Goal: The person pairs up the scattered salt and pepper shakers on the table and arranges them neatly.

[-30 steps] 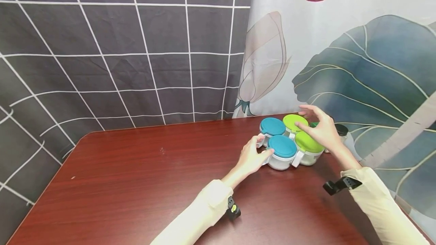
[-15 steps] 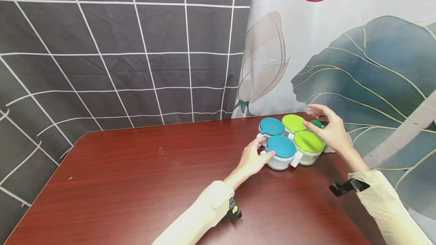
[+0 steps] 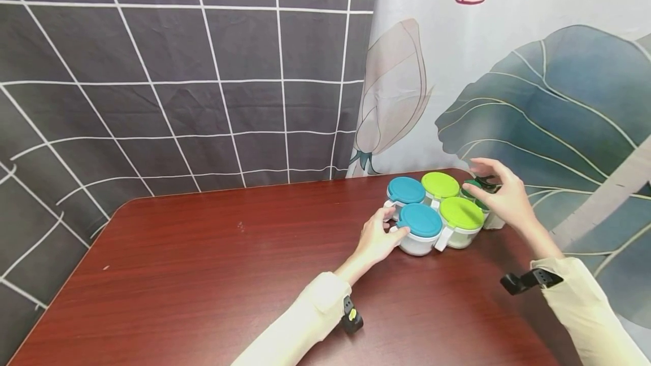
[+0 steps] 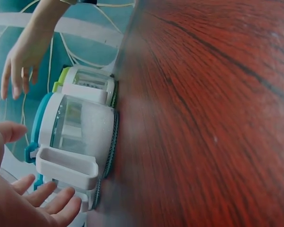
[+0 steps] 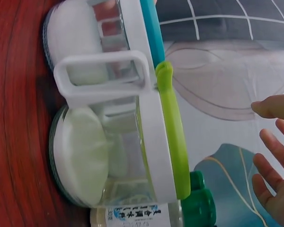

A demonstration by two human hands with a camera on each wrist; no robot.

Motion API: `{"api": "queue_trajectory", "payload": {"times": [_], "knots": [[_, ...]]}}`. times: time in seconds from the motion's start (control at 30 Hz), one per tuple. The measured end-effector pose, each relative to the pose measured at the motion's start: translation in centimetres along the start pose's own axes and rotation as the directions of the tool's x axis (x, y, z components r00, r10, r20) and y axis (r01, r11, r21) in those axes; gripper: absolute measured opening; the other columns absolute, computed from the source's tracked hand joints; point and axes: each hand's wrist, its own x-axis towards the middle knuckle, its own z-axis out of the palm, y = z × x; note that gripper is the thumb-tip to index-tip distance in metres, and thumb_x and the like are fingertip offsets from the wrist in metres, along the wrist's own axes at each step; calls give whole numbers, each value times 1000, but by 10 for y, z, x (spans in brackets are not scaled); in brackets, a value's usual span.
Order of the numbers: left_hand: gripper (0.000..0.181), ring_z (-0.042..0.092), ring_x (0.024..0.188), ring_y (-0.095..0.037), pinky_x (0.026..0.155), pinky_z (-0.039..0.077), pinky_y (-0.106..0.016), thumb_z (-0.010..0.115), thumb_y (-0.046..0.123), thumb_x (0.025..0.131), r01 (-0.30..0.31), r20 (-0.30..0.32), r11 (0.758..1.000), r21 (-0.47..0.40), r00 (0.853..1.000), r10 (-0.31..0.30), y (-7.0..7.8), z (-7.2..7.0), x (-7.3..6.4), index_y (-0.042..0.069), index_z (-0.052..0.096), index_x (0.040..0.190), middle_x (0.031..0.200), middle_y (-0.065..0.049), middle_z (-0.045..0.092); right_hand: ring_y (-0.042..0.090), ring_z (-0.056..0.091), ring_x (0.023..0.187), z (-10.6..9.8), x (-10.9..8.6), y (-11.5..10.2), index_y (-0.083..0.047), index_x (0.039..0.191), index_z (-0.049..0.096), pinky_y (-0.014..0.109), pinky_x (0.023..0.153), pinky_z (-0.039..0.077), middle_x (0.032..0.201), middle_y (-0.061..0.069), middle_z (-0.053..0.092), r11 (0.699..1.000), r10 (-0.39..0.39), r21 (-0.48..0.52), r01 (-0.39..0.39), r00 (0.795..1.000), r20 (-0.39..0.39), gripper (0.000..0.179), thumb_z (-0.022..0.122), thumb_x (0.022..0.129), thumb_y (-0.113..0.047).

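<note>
Two jars with blue lids, a front one (image 3: 420, 220) and a back one (image 3: 406, 190), stand beside two jars with lime-green lids, a front one (image 3: 461, 213) and a back one (image 3: 439, 184). All are clear jars with white collars and handles. My left hand (image 3: 376, 236) is at the left side of the blue-lidded jars, fingers spread around a white handle (image 4: 68, 168) without gripping it. To the right of the group, my right hand (image 3: 508, 199) hovers with fingers apart over a green-capped bottle (image 5: 199, 203). White contents (image 5: 83, 45) show through the glass of a blue-lidded jar.
The red-brown wooden table (image 3: 218, 264) stretches left and forward of the jars. Behind it hang a dark grid-patterned cloth (image 3: 178, 72) and a pale cloth with leaf prints (image 3: 549, 100), close to the jars at the table's back right.
My right hand has moved right, away from above the lime-green lids to over the green-capped bottle. My left hand stays nearly in place beside the blue-lidded jars, which have not moved.
</note>
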Motion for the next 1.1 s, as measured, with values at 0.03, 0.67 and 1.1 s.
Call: {"api": "queue_trajectory", "payload": {"times": [0.03,0.67,1.1], "knots": [[53,60,112,-27,94,48,-29,69,27,85,1,-2,1000,-3,1000,-1,0,0,0,8,53,131,133,-10,59,-12,50,94,-1,0,1,-5,126,58,12,79,35,100,-38,51,1000,3,-1,-3,1000,0,52,76,77,-2],[42,66,96,-19,82,49,-21,72,25,83,-17,-29,1000,10,999,17,-5,5,2,9,61,120,116,-8,67,-12,45,97,-15,-9,19,-7,127,58,8,84,32,97,-30,54,994,107,-20,-107,994,-5,52,77,79,-9],[38,64,86,-11,72,48,-17,73,23,83,-2,-23,1000,4,1000,2,-11,4,2,11,64,118,108,-6,70,-16,43,97,-22,-15,32,-7,128,57,4,84,28,98,-34,50,993,110,-47,-112,993,-40,56,78,76,-8]]}}
